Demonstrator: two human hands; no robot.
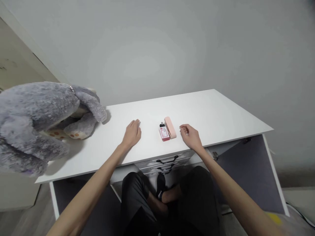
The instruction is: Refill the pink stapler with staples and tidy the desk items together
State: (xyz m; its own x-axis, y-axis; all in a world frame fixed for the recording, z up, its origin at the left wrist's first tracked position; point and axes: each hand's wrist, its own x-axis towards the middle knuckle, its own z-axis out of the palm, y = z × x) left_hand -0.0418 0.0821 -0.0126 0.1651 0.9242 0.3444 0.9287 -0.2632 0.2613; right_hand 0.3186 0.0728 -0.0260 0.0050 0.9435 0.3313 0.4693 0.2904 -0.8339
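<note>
A pink stapler (170,127) lies on the white desk (211,111) near its front edge. A small red and white box (163,134) lies against the stapler's left side. My right hand (190,135) rests just right of the stapler, fingers loosely curled and apart, holding nothing. Left of the box, my left hand (132,133) lies flat on the desk with fingers stretched out. Neither hand touches the stapler or the box.
A large grey plush toy (39,121) covers the desk's left end. Drawers with black handles (166,160) sit under the desk front, above my legs. A grey wall stands right behind the desk.
</note>
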